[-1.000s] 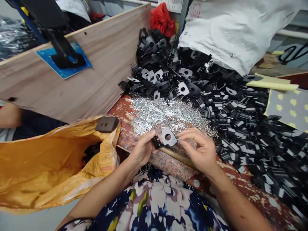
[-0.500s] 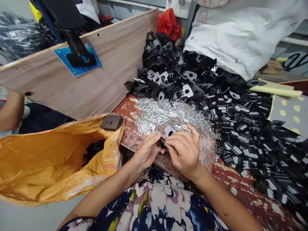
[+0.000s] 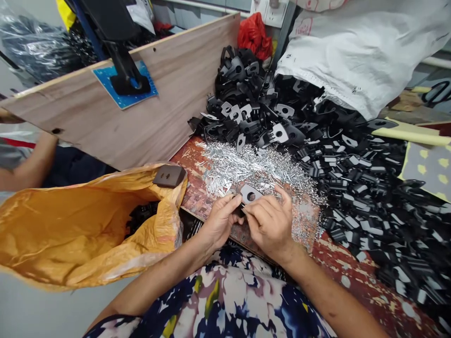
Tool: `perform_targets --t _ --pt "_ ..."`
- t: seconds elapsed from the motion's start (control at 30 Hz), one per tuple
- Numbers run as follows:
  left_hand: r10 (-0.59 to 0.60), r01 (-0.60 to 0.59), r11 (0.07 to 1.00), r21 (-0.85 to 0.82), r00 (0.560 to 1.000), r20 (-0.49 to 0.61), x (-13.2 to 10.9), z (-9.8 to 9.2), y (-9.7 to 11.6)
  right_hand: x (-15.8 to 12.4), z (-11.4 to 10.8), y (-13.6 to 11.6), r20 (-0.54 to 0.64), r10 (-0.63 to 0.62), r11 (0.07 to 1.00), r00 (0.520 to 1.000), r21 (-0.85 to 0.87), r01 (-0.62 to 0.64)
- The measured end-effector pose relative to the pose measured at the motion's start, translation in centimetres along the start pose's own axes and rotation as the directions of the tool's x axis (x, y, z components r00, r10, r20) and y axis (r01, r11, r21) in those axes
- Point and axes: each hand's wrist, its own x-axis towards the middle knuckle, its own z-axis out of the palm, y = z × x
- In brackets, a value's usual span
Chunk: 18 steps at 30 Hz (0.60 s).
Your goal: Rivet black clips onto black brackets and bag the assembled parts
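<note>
The grey-and-black plastic piece point(image 3: 247, 189) is held over the near edge of the table point(image 3: 334, 256), just nearer than the heap of metal pins point(image 3: 239, 164). The left hand point(image 3: 221, 217) pinches its left end; the right hand point(image 3: 270, 224) has thumb and forefinger drawn together at its near side, on what I cannot tell. It looks light, stiff, smooth, perhaps slippery; the edges seem best to grip.

Smooth, matt plastic on the clip point(image 3: 245, 191) here, and what a glitter from the pins point(image 3: 229, 162), all bright metal! The desk point(image 3: 340, 256) shows rough, flaking paint (properly battered, that), the board point(image 3: 183, 84) smooth grained wood, the orange sack point(image 3: 70, 220) crinkled, glossy plastic.
</note>
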Motion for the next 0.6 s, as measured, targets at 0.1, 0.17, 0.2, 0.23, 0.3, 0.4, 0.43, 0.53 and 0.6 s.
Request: perform_targets --t 0.1,0.17,0.2,0.23,0.3,0.4,0.43,0.53,0.6 --pt "0.044 -0.048 0.996 0.079 0.998 0.054 -1.3 -1.1 0.3 -0.2 0.3 -0.1 -0.066 0.034 0.999 0.997 0.037 -0.032" --pt "0.155 -0.161 0.951 0.264 0.987 0.044 -2.5 -2.3 0.9 -0.3 0.4 -0.3 -0.032 0.015 0.997 0.999 0.081 -0.013" --pt "0.217 -0.213 0.889 0.405 0.976 0.037 -3.3 -3.1 1.3 -0.4 0.3 -0.3 0.038 -0.007 0.994 0.999 0.114 0.003" --pt "0.268 -0.245 0.797 0.552 0.963 0.041 -4.0 -3.9 1.9 -0.7 0.2 -0.1 0.133 -0.027 0.991 0.991 0.134 0.009" --pt "0.307 -0.229 0.59 0.775 0.951 0.048 -5.4 -5.8 3.1 -1.7 -0.2 0.6 0.331 -0.013 0.998 0.943 0.061 -0.008" --pt "0.253 -0.108 0.493 0.863 0.967 -0.023 -6.7 -8.2 3.8 -4.2 -0.5 2.5 0.484 0.109 0.972 0.869 -0.234 0.008" --pt "0.232 -0.077 0.511 0.856 0.971 -0.052 -6.7 -8.8 3.4 -5.0 -0.5 3.1 0.504 0.132 0.956 0.854 -0.292 0.024" --pt "0.225 -0.061 0.534 0.843 0.972 -0.072 -5.8 -9.9 1.3 -6.9 -0.5 4.0 0.558 0.176 0.959 0.811 -0.284 -0.013" --pt "0.261 -0.079 0.506 0.859 0.963 -0.065 -4.9 -10.2 -0.3 -7.2 -1.0 3.8 0.579 0.194 0.975 0.792 -0.205 -0.089"
